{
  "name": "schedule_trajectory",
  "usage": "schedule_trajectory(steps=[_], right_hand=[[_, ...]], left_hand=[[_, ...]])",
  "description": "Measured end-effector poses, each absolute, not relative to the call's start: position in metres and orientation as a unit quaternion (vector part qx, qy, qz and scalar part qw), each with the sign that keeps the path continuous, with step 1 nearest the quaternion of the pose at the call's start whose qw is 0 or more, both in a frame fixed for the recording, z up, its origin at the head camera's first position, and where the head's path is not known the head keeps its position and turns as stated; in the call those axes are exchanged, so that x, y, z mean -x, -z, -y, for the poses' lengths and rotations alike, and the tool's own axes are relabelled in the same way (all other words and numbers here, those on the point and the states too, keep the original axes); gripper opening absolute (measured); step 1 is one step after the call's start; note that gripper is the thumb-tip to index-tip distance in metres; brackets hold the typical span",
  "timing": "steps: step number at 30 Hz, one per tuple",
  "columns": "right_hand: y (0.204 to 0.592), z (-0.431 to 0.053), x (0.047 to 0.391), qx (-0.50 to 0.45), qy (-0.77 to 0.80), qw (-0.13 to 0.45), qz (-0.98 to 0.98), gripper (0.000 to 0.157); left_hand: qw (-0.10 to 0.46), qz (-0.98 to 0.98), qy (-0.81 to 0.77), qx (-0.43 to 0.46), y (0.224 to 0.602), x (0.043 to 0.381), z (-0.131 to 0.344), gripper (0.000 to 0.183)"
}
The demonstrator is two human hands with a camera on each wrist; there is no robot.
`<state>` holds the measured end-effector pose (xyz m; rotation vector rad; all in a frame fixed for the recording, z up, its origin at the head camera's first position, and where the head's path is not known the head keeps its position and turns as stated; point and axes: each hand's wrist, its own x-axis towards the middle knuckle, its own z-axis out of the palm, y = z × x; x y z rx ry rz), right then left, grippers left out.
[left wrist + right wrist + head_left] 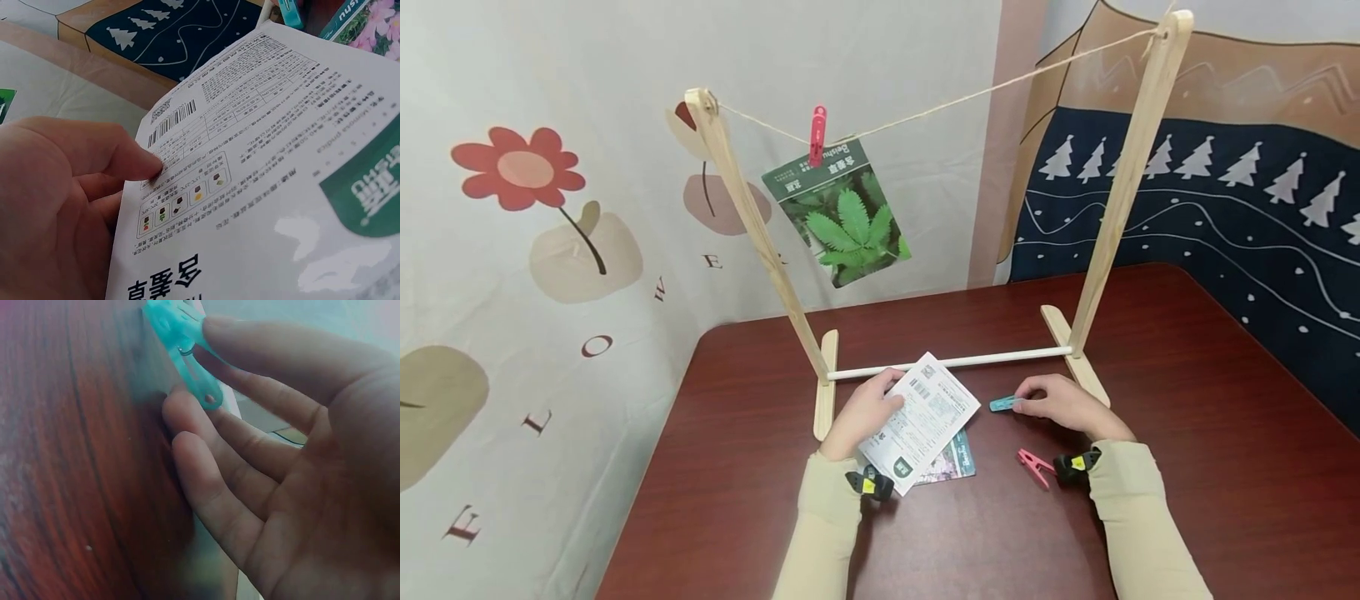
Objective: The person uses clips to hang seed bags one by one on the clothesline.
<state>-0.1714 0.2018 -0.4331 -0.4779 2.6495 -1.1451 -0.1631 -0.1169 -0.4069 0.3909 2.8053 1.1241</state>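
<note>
In the head view my left hand [871, 410] pinches a seed packet [928, 417] at its left edge, thumb on top. Its white printed back, with barcode and green logo, faces up and fills much of the left wrist view. Beneath it another packet with pink flowers [957, 461] lies partly covered on the table. My right hand [1060, 402] pinches a teal clothespin [1002, 403] between thumb and fingers, just over the tabletop. Closer to me, a pink clothespin [1036, 467] lies beside the right wrist.
A wooden frame with two posts [1123, 187] and a white crossbar [1000, 359] stands behind the hands. From its string [985, 90] hangs a green-leaf packet [846, 218], clipped by a red clothespin [817, 135]. The dark red table [722, 500] meets printed cloth walls.
</note>
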Motion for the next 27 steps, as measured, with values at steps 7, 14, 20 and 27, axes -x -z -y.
schedule_trajectory(steps=[7, 14, 20, 27], right_hand=[[0.4359, -0.2029, 0.1724, 0.152, 0.429, 0.105, -0.884, 0.016], [0.4348, -0.2013, 0.1724, 0.138, 0.468, 0.099, -0.867, 0.018], [0.4305, -0.201, 0.1709, 0.123, 0.48, 0.087, -0.864, 0.02], [0.431, -0.1989, 0.1708, 0.115, 0.497, 0.071, -0.857, 0.021]], left_hand=[[0.044, -0.913, -0.38, -0.142, 0.4075, 0.1637, 0.1168, 0.041], [0.05, -0.903, -0.401, -0.149, 0.4054, 0.1633, 0.1176, 0.045], [0.047, -0.895, -0.421, -0.141, 0.404, 0.1642, 0.119, 0.047], [0.029, -0.891, -0.436, -0.121, 0.4009, 0.1639, 0.1227, 0.042]])
